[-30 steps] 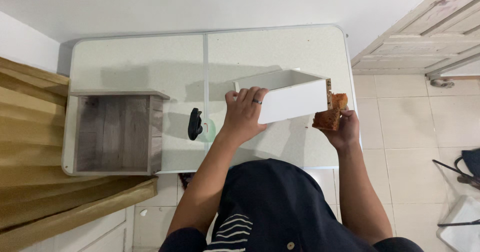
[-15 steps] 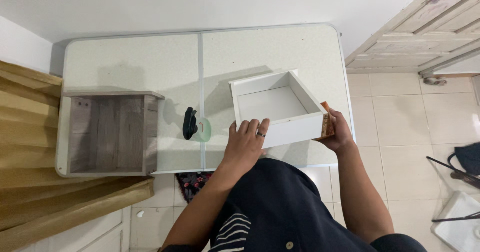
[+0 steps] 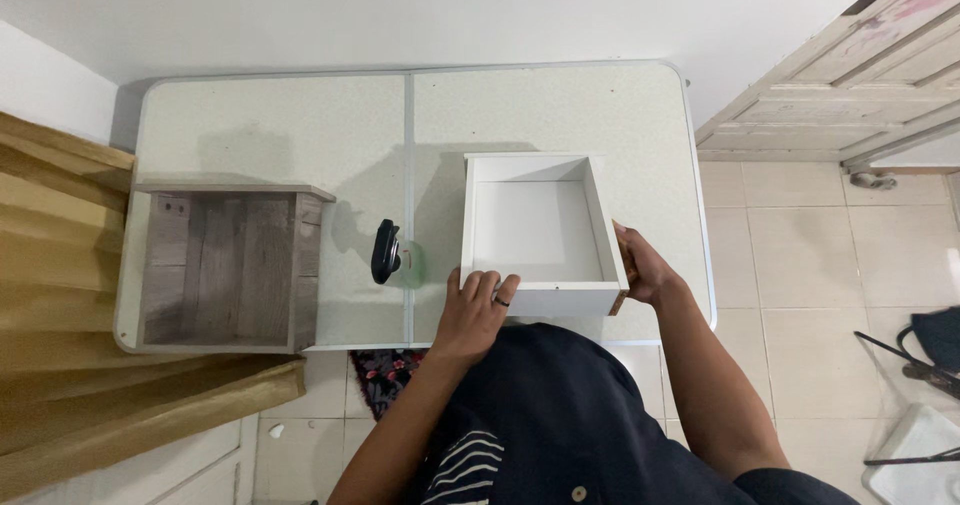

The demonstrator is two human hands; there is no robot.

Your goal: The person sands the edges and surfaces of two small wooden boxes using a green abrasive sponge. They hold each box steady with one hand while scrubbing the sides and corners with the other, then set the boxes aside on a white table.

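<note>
- The desk (image 3: 300,125), pale and speckled with a seam running near to far down its middle, filled most of the view, with a white wall at its far edge and tiled floor off to the right.
- A grey weathered wooden box (image 3: 225,265) sat on the left part of the desk, open side up, reaching to the near edge.
- The white open-topped box (image 3: 538,230) stood flat on the right half of the desk, its inside bare and its near wall close to the desk's near edge.
- The left hand (image 3: 478,310) was on that near wall at its left end, fingers curled over the top rim, a dark ring on one finger — a light hold on the rim.
- The right hand (image 3: 640,265) was pressed against the outer right wall near the near-right corner, fingers wrapped along the side, where a strip of brown raw edge showed.
- Between the two boxes, just left of the seam, lay a small black tool (image 3: 384,252) touching a pale green round piece (image 3: 412,263); what kind of tool it was I couldn't tell.
</note>
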